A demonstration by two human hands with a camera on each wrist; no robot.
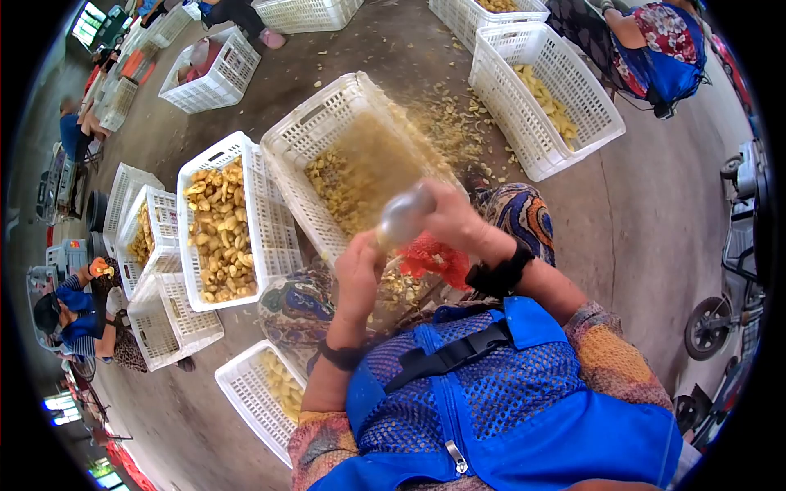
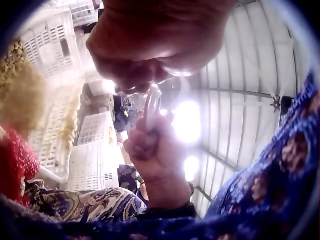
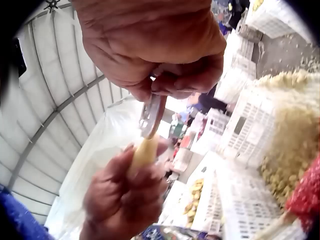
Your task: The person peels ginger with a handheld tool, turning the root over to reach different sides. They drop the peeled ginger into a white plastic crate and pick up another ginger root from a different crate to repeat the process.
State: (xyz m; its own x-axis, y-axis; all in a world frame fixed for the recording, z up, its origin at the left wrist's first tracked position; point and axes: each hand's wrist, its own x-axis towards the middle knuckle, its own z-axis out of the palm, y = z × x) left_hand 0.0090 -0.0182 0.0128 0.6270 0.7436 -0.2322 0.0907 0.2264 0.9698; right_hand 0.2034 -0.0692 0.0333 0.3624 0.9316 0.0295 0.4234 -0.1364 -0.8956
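Observation:
My right hand (image 1: 460, 222) grips a shiny, rounded metal tool (image 3: 154, 117), spoon-like in shape and blurred in the head view. My left hand (image 1: 359, 268) pinches a pale yellow piece of ginger (image 3: 144, 154), its lower part hidden by the fingers. In the right wrist view the metal meets the upper end of the piece. Both hands are close together above my lap, at the near end of a white crate (image 1: 288, 155) with yellowish scraps and peel (image 1: 336, 192) inside. A red mesh cloth (image 1: 434, 260) lies below the right hand.
Left of the scrap crate stands a white crate (image 1: 274, 245) of brown, unpeeled ginger (image 1: 219, 233). Pale pieces fill part of a crate (image 1: 250, 401) beside my left elbow and another crate (image 1: 532, 147) at front right. Peel litters the floor (image 1: 458, 123). Other people sit farther off.

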